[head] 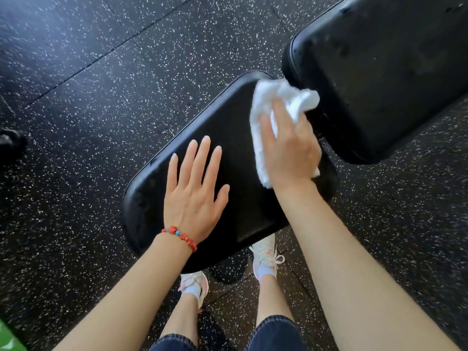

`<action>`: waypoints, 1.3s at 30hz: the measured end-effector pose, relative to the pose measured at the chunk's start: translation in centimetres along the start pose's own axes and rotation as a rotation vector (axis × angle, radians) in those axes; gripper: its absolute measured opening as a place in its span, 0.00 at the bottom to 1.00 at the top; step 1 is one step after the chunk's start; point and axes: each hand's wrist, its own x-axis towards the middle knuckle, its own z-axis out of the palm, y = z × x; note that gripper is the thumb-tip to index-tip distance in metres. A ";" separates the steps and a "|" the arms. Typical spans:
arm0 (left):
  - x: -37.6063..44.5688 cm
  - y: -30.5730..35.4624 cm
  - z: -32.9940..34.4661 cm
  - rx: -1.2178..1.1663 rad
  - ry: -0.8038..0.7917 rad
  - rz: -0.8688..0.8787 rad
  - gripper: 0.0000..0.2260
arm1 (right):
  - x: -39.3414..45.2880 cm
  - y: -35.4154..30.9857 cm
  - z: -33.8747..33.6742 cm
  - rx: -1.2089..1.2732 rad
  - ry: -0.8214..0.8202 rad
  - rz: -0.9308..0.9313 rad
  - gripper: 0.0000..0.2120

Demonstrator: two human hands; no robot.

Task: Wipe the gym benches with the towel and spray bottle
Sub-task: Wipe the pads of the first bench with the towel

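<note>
The towel [263, 117] lies on the seat pad [228, 138], right of the left hand [195, 198].

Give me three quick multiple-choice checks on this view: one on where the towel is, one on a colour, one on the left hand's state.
1. Where is the towel?
A. on the floor
B. on the seat pad's far end, under the right hand
C. over the left wrist

2. What colour is the towel?
A. white
B. green
C. black

3. How is the left hand?
A. gripping a spray bottle
B. fist closed on nothing
C. flat, fingers straight, on the seat pad

Answers: 1 B, the right hand holds it bunched on the seat pad near the back pad. 2 A, it is plainly white. 3 C, its straight fingers rest on the pad.
</note>
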 end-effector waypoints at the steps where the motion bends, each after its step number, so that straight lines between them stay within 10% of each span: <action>1: 0.0 -0.1 0.2 0.006 0.007 0.003 0.26 | 1.7 -0.7 0.7 0.014 -0.039 0.048 0.16; 20: -0.1 -0.1 0.2 -0.013 0.005 0.013 0.25 | -6.7 4.4 -2.5 -0.087 0.045 0.331 0.12; 27: 0.2 0.2 -1.2 -0.048 -0.077 0.019 0.25 | -12.9 -0.7 -3.5 -0.062 -0.082 0.153 0.15; 39: 2.4 6.4 -3.3 -0.145 -0.100 0.065 0.25 | -4.2 8.4 -8.3 0.197 -0.012 0.192 0.16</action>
